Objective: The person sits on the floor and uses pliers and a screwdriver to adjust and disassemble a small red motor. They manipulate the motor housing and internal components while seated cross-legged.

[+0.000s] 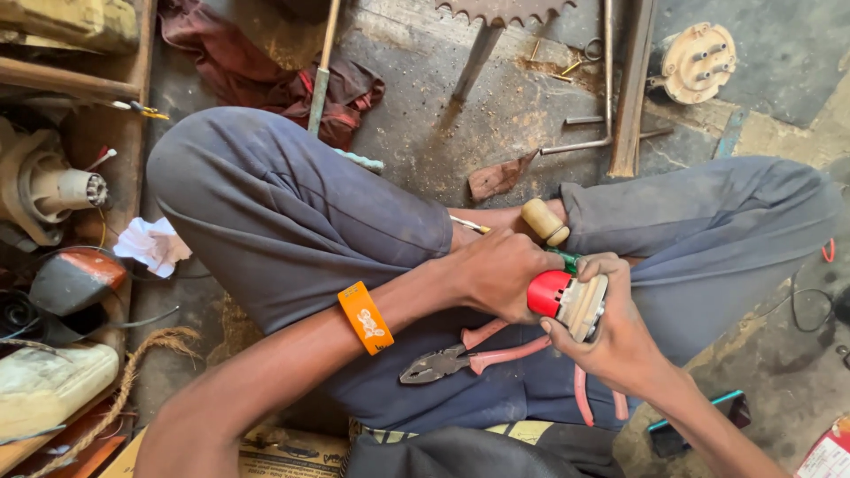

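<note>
Currently mid-work: left hand (500, 270) and right hand (611, 332) both clasp a small red-and-cream motor part (567, 299), pink-handled pliers (460, 357) idle on the lap.

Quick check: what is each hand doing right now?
Left hand: closed around the red part of a small device.
Right hand: closed on the device's tan round end.

the left hand (500, 274) covers most of the red part (548, 293), so its full shape cannot be told. the toothed disc (505, 9) at twelve o'clock is cut off by the top edge. the pliers (460, 357) hide their second pair's jaws under the right hand (611, 332).
</note>
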